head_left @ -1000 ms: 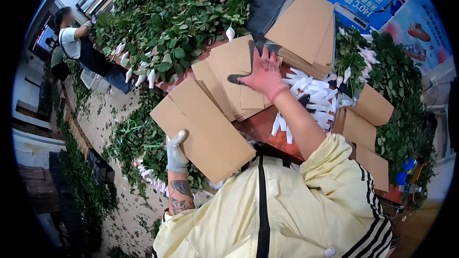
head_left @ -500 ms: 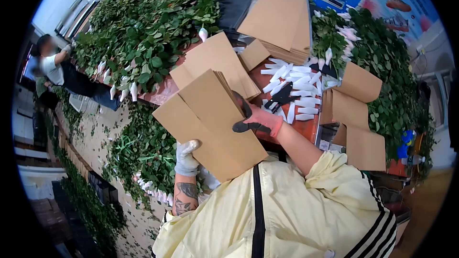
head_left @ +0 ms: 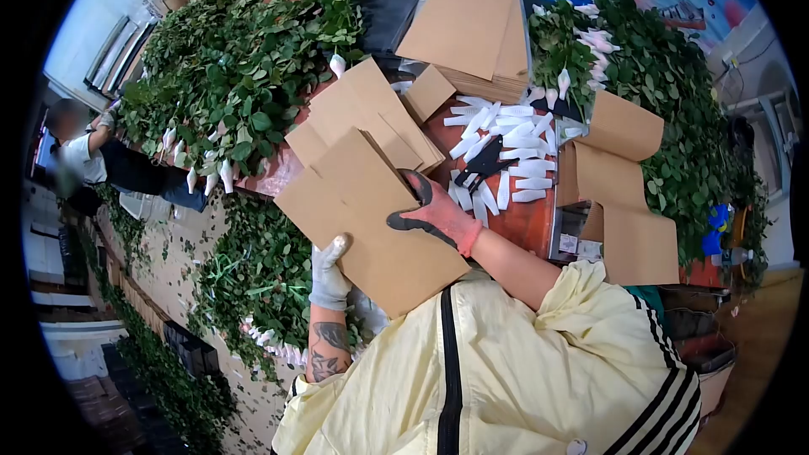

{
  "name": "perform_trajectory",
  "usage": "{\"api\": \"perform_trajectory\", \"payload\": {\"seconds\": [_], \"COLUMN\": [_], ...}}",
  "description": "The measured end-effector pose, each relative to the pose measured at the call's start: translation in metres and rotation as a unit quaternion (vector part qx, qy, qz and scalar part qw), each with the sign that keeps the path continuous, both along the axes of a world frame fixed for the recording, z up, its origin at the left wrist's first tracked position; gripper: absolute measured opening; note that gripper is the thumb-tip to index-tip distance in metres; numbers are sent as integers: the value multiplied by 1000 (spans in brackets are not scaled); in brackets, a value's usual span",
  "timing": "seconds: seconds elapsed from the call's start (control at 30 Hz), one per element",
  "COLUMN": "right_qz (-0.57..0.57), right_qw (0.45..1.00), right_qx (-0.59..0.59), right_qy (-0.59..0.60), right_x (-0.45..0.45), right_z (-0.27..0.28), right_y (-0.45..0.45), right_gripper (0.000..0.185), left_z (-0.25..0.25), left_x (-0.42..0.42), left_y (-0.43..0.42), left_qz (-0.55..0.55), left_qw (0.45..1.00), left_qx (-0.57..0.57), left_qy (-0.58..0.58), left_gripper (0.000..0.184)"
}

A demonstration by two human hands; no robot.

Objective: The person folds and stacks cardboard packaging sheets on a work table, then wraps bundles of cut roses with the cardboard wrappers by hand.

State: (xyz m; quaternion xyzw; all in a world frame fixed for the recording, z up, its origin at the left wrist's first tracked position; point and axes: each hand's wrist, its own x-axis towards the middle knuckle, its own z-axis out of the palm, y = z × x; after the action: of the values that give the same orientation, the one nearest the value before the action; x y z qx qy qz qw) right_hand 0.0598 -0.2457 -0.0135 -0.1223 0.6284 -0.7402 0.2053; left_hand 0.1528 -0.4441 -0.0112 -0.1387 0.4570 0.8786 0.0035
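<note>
I hold cardboard sheets [head_left: 371, 219] tilted in front of my chest, their lower corner near my jacket. My left hand [head_left: 329, 274], in a white glove, grips the lower left edge with the thumb on the face. On the right edge, my right hand [head_left: 434, 212] in a red and dark grey glove has its thumb on the face; its other fingers are partly hidden behind. Just beyond lies a loose pile of cardboard pieces [head_left: 383, 114] on the red table [head_left: 527, 223]. Many white sleeves [head_left: 531, 164] and a black tool-like object [head_left: 484, 167] lie right of my right hand.
Leafy stems with white-wrapped buds [head_left: 253, 76] heap at the left, more greenery [head_left: 687, 126] at the right. A tall cardboard stack [head_left: 472, 17] stands at the back. Folded cardboard [head_left: 632, 194] sits at the right edge. A co-worker [head_left: 101, 152] stands far left.
The sheets between my hands look fewer and less fanned at the top edge. More cardboard pieces show splayed on the pile behind. My view has shifted slightly right.
</note>
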Motion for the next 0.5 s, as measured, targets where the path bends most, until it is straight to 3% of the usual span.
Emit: {"api": "perform_trajectory", "payload": {"seconds": [0.13, 0.2, 0.23, 0.3, 0.33, 0.4, 0.47, 0.5], "right_qz": [-2, -33, -32, 45, 25, 1, -26, 44], "right_qw": [1000, 979, 979, 990, 997, 993, 986, 989], "right_qx": [17, 144, 142, 89, 73, 119, 165, 140], "right_qy": [5, 138, 139, 96, 4, 14, 23, 13], "right_x": [4, 7, 1, -4, 0, 6, 1, -8], "right_z": [4, 0, -6, -12, 0, -9, -14, 1], "right_y": [-2, -1, -1, -1, 4, 3, 11, 20], "right_gripper": [65, 67, 67, 73, 73, 65, 57, 53], "left_z": [-17, -20, -18, -10, -7, -4, -7, -9], "left_x": [5, 6, 4, 5, 3, 0, 1, 3], "left_y": [-7, -8, -8, -6, -6, -4, -5, -5], "left_qz": [-5, 3, 7, -11, -10, -24, -34, -48], "left_qw": [997, 995, 990, 992, 992, 997, 998, 998], "left_qx": [63, -59, -100, 111, 111, 68, 50, 30], "left_qy": [33, 80, 95, 57, 57, -14, -3, 6], "left_gripper": [64, 64, 65, 68, 68, 69, 68, 67]}}
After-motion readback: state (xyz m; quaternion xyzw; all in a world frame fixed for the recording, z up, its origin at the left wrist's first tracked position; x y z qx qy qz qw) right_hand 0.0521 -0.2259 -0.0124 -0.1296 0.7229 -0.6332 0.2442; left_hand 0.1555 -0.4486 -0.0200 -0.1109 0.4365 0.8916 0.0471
